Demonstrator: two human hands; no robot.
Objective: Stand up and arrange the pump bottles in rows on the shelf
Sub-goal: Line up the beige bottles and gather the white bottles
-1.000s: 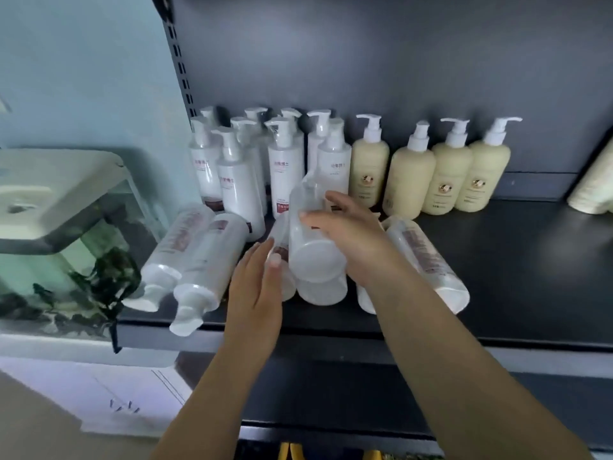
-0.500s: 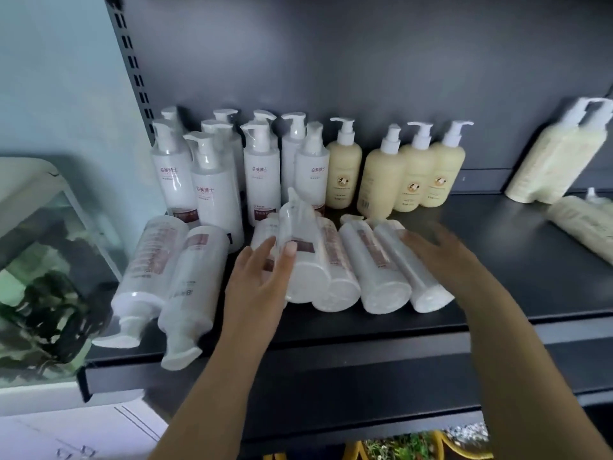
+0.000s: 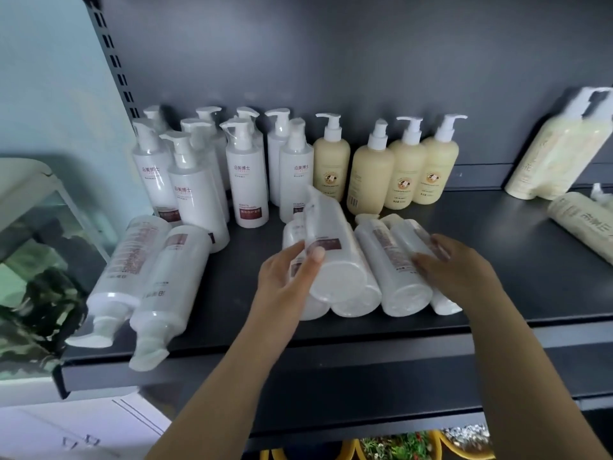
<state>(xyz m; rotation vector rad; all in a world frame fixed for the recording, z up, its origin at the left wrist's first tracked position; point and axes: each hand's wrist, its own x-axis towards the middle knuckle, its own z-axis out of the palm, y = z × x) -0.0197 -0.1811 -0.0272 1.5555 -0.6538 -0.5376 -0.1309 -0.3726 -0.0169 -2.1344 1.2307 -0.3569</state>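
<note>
The dark shelf (image 3: pixel 547 277) is a flat, smooth, matte board, and that slickness looks like the main risk: round plastic bottles lying on it can roll, and its near edge has no visible lip. Two white bottles at the near left (image 3: pixel 146 280) lie with their pump heads hanging past that edge, so a nudge would probably send them to the floor. At the far side, the standing white bottles (image 3: pixel 247 174), tall straight cylinders with glossy labels, crowd close together, and the cream bottles (image 3: pixel 403 174), rounder at the shoulder, stand just to their right; a bottle swung in carelessly could topple them like skittles. In the middle, the lying group of white bottles (image 3: pixel 398 270) rests side by side, bases toward the near edge, with a raised bottle (image 3: pixel 331 257) tilted across the top of them. The left hand (image 3: pixel 288 280) grips this raised bottle near its base, thumb on its near face and fingers curled behind; its smooth wall may slip. The right hand (image 3: pixel 454 270) rests with fingers loosely extended on the rightmost lying bottle, and pressing there could roll it away.
</note>
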